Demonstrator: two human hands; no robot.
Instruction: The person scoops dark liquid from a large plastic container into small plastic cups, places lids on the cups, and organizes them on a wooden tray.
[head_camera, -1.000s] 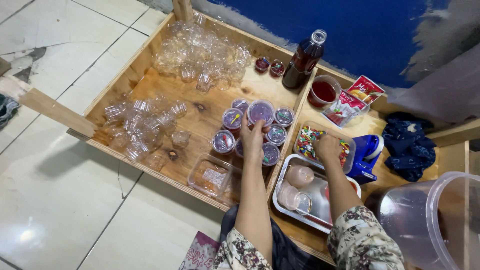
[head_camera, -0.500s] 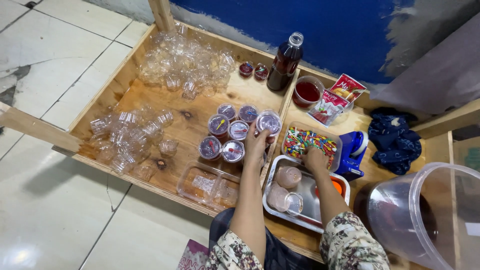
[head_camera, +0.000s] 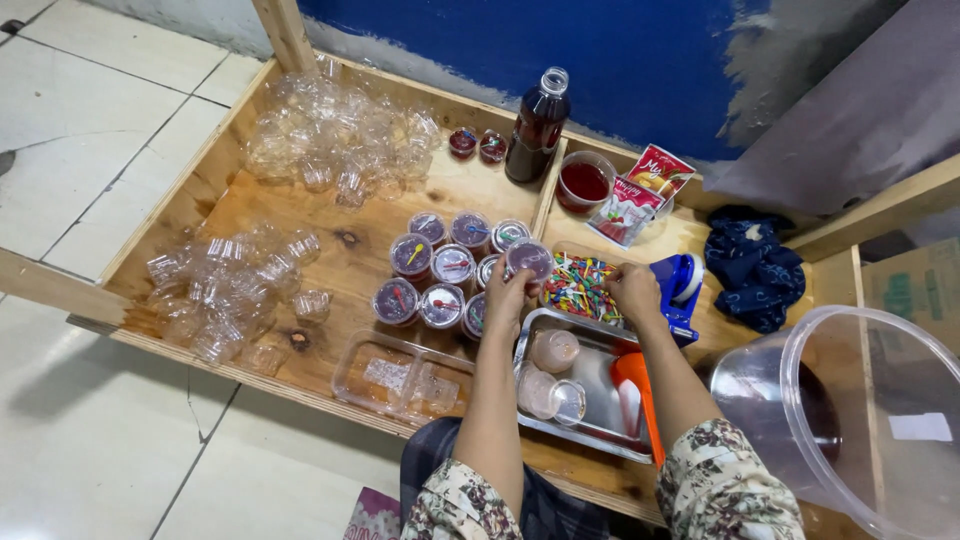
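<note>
My left hand (head_camera: 508, 298) grips a lidded clear cup of purple jelly (head_camera: 528, 258) at the right end of a cluster of several similar filled cups (head_camera: 440, 272), each with a small coloured spoon on its lid. My right hand (head_camera: 636, 291) rests with bunched fingers at the right edge of a box of small colourful spoons (head_camera: 580, 287). Whether it pinches one is hidden by the fingers. Both forearms reach over a metal tray (head_camera: 560, 432) holding clear cups and an orange scoop (head_camera: 640, 392).
Everything sits on a shallow wooden tray table (head_camera: 300, 215). Empty clear cups lie in piles at the back (head_camera: 340, 135) and left (head_camera: 225, 290). Nearby are a dark red bottle (head_camera: 537, 125), a cup of red liquid (head_camera: 585, 184), sachets (head_camera: 640, 190), a blue dispenser (head_camera: 684, 284), a dark cloth (head_camera: 755, 265), a clear bucket (head_camera: 860, 420) and a flat clear container (head_camera: 400, 375).
My left hand has carried the purple cup from the middle of the cluster to its right end. My right hand stays at the spoon box. The view has shifted slightly.
</note>
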